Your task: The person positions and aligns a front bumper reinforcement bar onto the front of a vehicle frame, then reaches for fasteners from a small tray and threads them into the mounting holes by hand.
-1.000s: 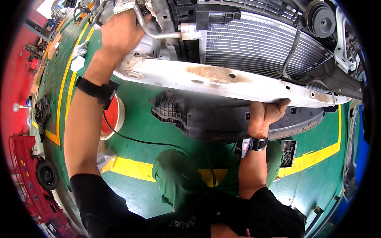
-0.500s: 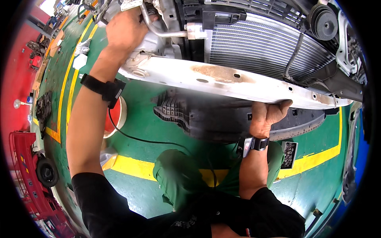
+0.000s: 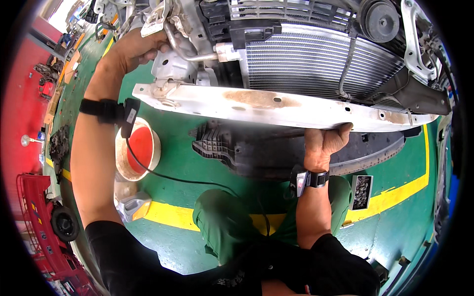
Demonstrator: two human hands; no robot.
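Note:
A long white bumper beam (image 3: pixel 202 102) with brown stains and several holes spans the front of a car. From below, my right hand (image 3: pixel 326 141) holds it right of the middle, thumb pointing right and other fingers mostly hidden. My left hand (image 3: pixel 136 49) is at the upper left, beyond the beam's left end, beside a metal bracket (image 3: pixel 157 18) and a bent metal pipe (image 3: pixel 183 52). Its fingers are curled; anything inside them is hidden. Behind the beam stands a finned radiator-like core (image 3: pixel 316 61).
A black plastic undertray (image 3: pixel 276 153) lies on the green floor under the beam. To the left are a bucket (image 3: pixel 154 148) with red inside and a grey jug (image 3: pixel 133 204). A tray of small dark parts (image 3: pixel 363 192) sits right of my knees. A cable runs from my left wrist.
My left hand has shifted left and its fingers have come into view beside the bracket. The car front appears further left in the picture; my right hand stays under the beam.

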